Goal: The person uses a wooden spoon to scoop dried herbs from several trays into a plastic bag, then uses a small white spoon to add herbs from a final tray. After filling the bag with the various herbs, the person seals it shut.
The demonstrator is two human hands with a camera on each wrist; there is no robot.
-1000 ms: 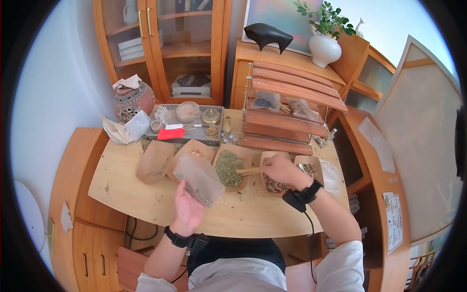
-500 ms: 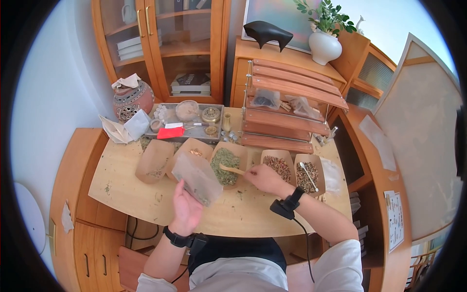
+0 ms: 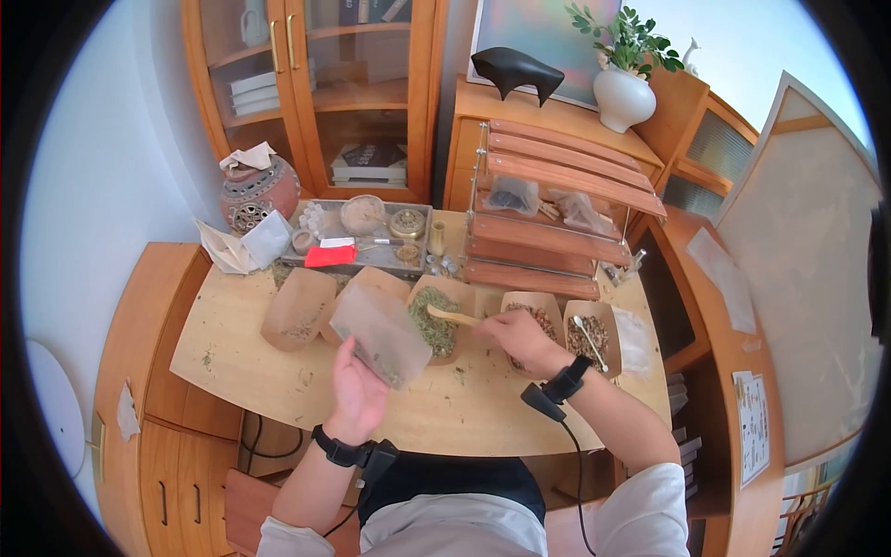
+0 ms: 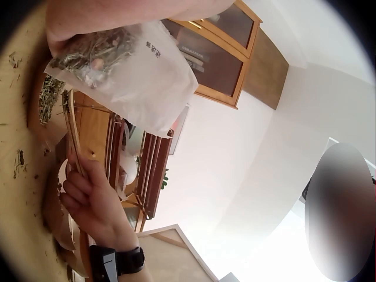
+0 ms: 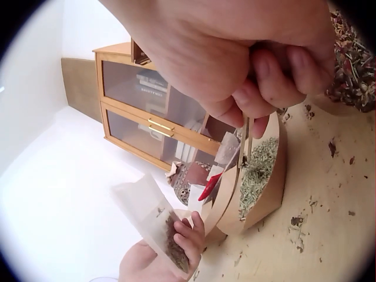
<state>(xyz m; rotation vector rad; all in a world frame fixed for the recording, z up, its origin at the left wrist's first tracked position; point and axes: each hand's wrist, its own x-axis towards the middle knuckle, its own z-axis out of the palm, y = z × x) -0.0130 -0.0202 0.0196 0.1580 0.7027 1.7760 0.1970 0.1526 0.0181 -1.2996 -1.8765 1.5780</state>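
Observation:
My left hand [image 3: 360,395] holds up a translucent pouch [image 3: 379,325], tilted, with dried herbs gathered at its bottom. In the left wrist view the pouch [image 4: 147,76] has small dark print on it. My right hand [image 3: 524,339] grips pale wooden tongs [image 3: 453,317], whose tips overlap the paper tray of dried green herbs [image 3: 436,325] in the head view. In the right wrist view, a small green clump shows at the tongs' [image 5: 242,158] tips, over the tray's herbs [image 5: 258,182]. Below the right hand stands a tray of reddish dried petals [image 3: 543,320], partly hidden by it.
At far right stands a tray of brown bits [image 3: 585,339] with a white spoon [image 3: 591,343]. Two more paper trays, one at the left [image 3: 295,316], stand beside the pouch. Behind are a grey tray [image 3: 371,269] of small vessels, a patterned pot [image 3: 260,195] and a slatted wooden rack [image 3: 548,232].
My right hand has brought the tongs leftward from over the petals into the green herbs, then drawn them slightly back and up. The left hand stays nearly still with the pouch.

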